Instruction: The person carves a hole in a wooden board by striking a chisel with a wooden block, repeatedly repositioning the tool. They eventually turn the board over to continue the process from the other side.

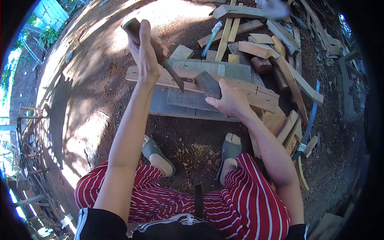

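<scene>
Chisel, block and beam, as seen from above. The chisel (173, 75) is grasped in the left hand (146, 54), its thick handle wrapped by the fingers and its blade slanted down toward the right hand (234, 100). Whether the beam (240, 90) is touched by the tip cannot be told. By the right hand, the dark block (209, 85) is gripped at its near end, between thumb and fingers; the beam is passed over by its far end. The beam is laid crosswise below both hands, over a wide bench (160, 102).

Handling, as judged: the chisel is probably stiff and moderately heavy, best held by the handle, with fingers kept clear of the blade. The block is likely dense and rigid; if smooth, it may be slippery, so its sides are best clasped near the right palm. The beam is judged heavy, hard to bend and rough at its cracked end, beyond the right hand; it would be best lifted from beneath, at two well-separated places.
</scene>
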The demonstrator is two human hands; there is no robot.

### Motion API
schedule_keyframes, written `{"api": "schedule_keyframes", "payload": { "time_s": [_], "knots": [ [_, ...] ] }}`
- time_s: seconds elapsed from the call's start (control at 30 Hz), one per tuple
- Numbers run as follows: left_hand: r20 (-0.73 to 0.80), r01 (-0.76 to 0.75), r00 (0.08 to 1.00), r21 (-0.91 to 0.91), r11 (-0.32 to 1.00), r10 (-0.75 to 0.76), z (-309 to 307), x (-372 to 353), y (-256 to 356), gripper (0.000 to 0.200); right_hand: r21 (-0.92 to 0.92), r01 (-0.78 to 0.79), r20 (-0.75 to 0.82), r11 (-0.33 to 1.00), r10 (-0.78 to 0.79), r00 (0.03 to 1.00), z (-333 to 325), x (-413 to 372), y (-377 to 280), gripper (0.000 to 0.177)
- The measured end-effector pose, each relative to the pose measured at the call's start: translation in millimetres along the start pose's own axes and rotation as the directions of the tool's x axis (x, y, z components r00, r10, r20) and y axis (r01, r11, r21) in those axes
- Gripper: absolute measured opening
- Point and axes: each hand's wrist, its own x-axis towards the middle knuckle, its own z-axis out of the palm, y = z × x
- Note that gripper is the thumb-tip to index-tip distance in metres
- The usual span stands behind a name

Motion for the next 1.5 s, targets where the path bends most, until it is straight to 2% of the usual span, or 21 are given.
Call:
{"api": "schedule_keyframes", "payload": {
  "time_s": [0.1,0.17,0.27,0.33,0.4,0.57,0.77,0.83,0.97,1.03,1.07,1.13,1.17,1.23,1.27,1.3,1.33,1.4,1.47,1.5],
  "knots": [
    [0.093,-0.056,0.994,-0.053,0.997,0.060,1,6,-7,0.056,0.003,0.006,0.001,1.000,-0.006,1.000,-2,-1,-1,0.064],
    [0.091,-0.217,0.973,0.045,0.975,0.213,6,5,-4,0.052,0.002,0.006,0.016,1.000,-0.006,1.000,-2,-1,-1,0.065],
    [0.168,-0.302,0.946,0.148,0.942,0.276,8,10,-10,0.047,-0.005,0.020,-0.020,1.000,-0.020,1.000,0,1,0,0.064],
    [0.178,-0.291,0.948,0.148,0.945,0.264,13,10,-11,0.046,0.007,0.007,0.002,1.000,-0.007,1.000,-2,-1,-2,0.064],
    [0.176,-0.297,0.943,0.056,0.953,0.283,19,12,-15,0.046,0.003,0.006,-0.012,1.000,-0.006,1.000,1,0,0,0.064],
    [0.126,-0.338,0.939,0.144,0.930,0.321,27,7,-20,0.055,0.011,0.019,0.004,1.000,-0.019,1.000,1,1,1,0.066],
    [0.097,-0.258,0.963,0.053,0.965,0.253,28,5,-33,0.059,0.009,0.024,0.003,1.000,-0.024,1.000,0,2,2,0.063],
    [0.074,-0.275,0.957,-0.056,0.960,0.279,27,2,-37,0.048,-0.002,0.040,-0.027,0.999,-0.040,0.999,1,2,2,0.061],
    [0.050,-0.331,0.941,-0.078,0.940,0.336,22,-5,-46,0.040,-0.005,0.032,0.007,0.999,-0.032,0.999,1,2,1,0.060],
    [0.022,-0.458,0.887,0.176,0.871,0.462,18,0,-55,0.030,-0.010,0.040,-0.022,0.999,-0.040,0.999,1,1,1,0.059],
    [0.016,-0.468,0.881,0.176,0.866,0.472,17,0,-58,0.030,-0.016,0.050,-0.028,0.999,-0.050,0.998,2,2,1,0.059],
    [-0.014,-0.463,0.867,0.346,0.816,0.498,22,-3,-52,0.019,-0.033,0.041,-0.038,0.999,-0.042,0.998,6,2,3,0.061],
    [-0.028,-0.488,0.849,0.344,0.802,0.528,26,-7,-49,0.018,-0.045,0.050,-0.050,0.998,-0.052,0.997,6,3,7,0.061],
    [-0.002,-0.531,0.822,0.359,0.767,0.570,30,-15,-43,0.018,0.273,0.067,0.020,0.960,-0.075,0.997,-2,6,15,0.065],
    [0.032,-0.559,0.804,0.382,0.736,0.594,32,-18,-42,0.018,0.259,0.085,0.005,0.962,-0.089,0.996,-13,8,16,0.065],
    [0.006,-0.489,0.851,0.376,0.787,0.526,34,-21,-41,0.018,0.273,0.152,-0.177,0.950,-0.105,0.978,-29,8,11,0.066],
    [-0.001,-0.493,0.847,0.374,0.786,0.532,35,-21,-41,0.018,0.279,0.215,-0.349,0.936,-0.110,0.931,-46,3,3,0.066],
    [0.030,-0.473,0.858,0.440,0.764,0.513,38,-23,-41,0.017,0.410,0.399,-0.520,0.820,-0.149,0.841,-112,-34,-58,0.062],
    [0.046,-0.479,0.864,0.386,0.788,0.502,41,-21,-43,0.018,0.261,0.720,-0.768,0.643,-0.314,0.559,-151,-50,-95,0.056],
    [0.050,-0.498,0.851,0.393,0.773,0.523,43,-21,-43,0.021,0.253,0.718,-0.772,0.648,-0.312,0.554,-152,-50,-102,0.056]
  ]
}}
